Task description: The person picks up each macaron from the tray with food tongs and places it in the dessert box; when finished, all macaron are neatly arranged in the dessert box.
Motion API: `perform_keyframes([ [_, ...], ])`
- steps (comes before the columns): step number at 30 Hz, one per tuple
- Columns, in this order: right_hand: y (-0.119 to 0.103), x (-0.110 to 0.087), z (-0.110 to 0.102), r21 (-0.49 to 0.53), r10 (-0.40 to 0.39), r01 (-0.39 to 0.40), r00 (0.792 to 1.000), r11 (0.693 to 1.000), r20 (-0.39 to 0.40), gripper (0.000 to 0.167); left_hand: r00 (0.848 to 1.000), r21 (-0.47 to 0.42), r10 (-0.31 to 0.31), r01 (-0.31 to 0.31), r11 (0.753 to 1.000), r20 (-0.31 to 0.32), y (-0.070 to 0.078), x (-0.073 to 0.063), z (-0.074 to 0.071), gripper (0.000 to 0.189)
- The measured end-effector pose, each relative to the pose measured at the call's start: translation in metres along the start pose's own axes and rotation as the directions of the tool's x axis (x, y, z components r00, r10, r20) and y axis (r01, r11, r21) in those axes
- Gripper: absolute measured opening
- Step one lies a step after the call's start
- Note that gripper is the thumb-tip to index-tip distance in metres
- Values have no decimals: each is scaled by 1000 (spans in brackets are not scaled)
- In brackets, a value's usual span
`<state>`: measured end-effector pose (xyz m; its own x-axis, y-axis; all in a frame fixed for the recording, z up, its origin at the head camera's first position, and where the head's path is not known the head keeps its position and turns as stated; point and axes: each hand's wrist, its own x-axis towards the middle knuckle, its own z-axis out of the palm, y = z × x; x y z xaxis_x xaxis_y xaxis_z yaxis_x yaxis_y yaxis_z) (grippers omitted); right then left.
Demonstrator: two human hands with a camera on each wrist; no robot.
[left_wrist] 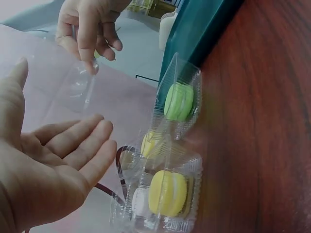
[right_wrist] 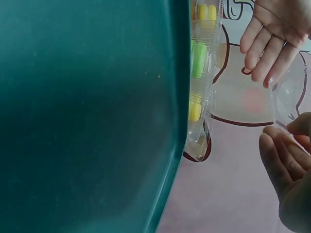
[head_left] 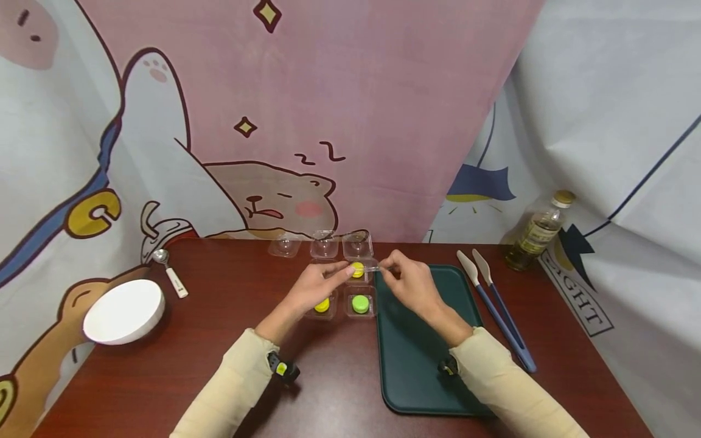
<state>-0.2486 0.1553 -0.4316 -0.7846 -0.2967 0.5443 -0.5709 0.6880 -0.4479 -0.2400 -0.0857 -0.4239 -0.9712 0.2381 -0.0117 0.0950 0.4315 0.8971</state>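
Observation:
Between my hands, above the plastic packs, is a thin clear plastic lid (head_left: 372, 268). My right hand (head_left: 412, 283) pinches its edge between thumb and fingers. Straight fingers of my left hand (head_left: 316, 286) touch the opposite edge, the thumb standing apart in the left wrist view. Below lie clear plastic packs holding a green macaron (head_left: 360, 303), a yellow macaron (head_left: 322, 305) and another yellow macaron (head_left: 357, 269), partly behind the lid. The left wrist view shows the green macaron (left_wrist: 179, 102) and a yellow macaron (left_wrist: 167, 193) through the plastic; a whitish one is partly hidden.
A dark green tray (head_left: 416, 371) lies under my right forearm. Two blue-handled spreaders (head_left: 501, 316) and an oil bottle (head_left: 537, 234) are to its right. At left are a white bowl (head_left: 125, 311) and a small scoop (head_left: 172, 277). Clear lids (head_left: 324, 246) stand by the back cloth.

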Motion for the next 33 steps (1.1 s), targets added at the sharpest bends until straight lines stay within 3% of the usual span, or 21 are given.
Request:
perform_keyframes([
  [4, 0, -1, -1, 3, -36, 36, 999, 999, -21, 11, 998, -66, 20, -16, 998, 59, -3, 0, 0, 60],
  [10, 5, -2, 0, 42, -110, 113, 991, 993, -76, 3, 983, -142, -32, 59, 988, 180, -3, 0, -3, 64],
  [16, 5, 0, -5, 63, -148, 152, 987, 986, -67, 7, 982, -137, -8, 34, 990, 188, -3, -1, -4, 62],
  [19, 4, 0, -12, 80, -141, 141, 990, 987, -1, 14, 985, -109, 21, -2, 994, 173, -4, -1, -7, 64],
  [23, 5, -2, -21, 110, -114, 98, 982, 989, 151, 33, 987, -8, 82, -82, 997, 139, -8, -2, -11, 67],
  [28, 7, -5, -27, 126, -72, 28, 931, 992, 359, 64, 979, 164, 171, -188, 968, 112, -14, -3, -13, 70],
  [33, 8, -8, -27, 94, -9, -37, 893, 995, 451, 79, 966, 284, 219, -250, 926, 136, -18, -3, -10, 78],
])
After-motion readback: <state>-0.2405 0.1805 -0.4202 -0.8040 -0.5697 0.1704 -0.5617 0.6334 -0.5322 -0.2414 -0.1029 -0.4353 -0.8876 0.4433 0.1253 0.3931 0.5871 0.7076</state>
